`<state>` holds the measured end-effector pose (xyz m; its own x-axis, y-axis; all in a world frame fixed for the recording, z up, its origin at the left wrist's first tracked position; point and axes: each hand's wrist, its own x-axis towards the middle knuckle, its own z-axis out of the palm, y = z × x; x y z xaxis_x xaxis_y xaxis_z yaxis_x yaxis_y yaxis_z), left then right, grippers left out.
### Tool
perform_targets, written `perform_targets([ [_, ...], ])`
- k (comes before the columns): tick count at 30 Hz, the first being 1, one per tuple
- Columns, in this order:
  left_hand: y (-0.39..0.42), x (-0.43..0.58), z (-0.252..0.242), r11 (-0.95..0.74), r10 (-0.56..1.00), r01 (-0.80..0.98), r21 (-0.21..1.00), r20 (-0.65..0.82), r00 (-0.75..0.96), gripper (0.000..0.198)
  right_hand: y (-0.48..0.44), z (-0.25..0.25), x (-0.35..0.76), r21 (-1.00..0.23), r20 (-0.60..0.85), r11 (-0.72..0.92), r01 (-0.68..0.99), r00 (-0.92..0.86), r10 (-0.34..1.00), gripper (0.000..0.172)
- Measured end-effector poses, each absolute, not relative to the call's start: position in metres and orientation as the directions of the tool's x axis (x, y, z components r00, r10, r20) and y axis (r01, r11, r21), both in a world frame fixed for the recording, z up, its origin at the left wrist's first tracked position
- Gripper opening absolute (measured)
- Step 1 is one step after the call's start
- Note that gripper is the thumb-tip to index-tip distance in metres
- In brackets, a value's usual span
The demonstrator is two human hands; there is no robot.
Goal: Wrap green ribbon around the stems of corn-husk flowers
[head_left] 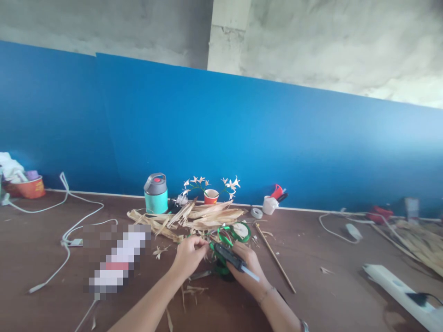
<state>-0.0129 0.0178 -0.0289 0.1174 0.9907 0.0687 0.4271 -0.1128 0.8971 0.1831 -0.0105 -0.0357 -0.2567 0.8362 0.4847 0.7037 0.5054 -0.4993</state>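
Note:
My right hand (248,263) is wrapped around a black hot glue gun (226,255), its nozzle pointing left. From the gun's back end sticks out a pale glue stick (251,274). My left hand (188,256) pinches near the nozzle tip; what lies between its fingertips is too small to make out. Just beyond both hands is a heap of dried husks (214,216). A green-rimmed spool (246,233) lies beside my right hand. Behind the husks, a red paper cup (211,199) holds stems with small cream flowers (233,183).
A turquoise flask (155,201) stands back left. White cables (67,230) and a blurred-out object (119,258) lie at left. To the right are a thin stick (276,258), a tape roll (256,212), a white cup (270,205) and a power strip (398,288). A blue partition (259,138) borders the back.

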Motion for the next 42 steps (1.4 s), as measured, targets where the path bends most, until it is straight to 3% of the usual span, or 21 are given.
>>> perform_targets([
  [42,0.0168,-0.0121,-0.0257,-0.116,0.992,0.438,0.892,0.084,0.09,0.025,-0.0118,-0.0353,0.1819,-0.5,0.476,0.522,0.692,-0.284,0.832,0.013],
])
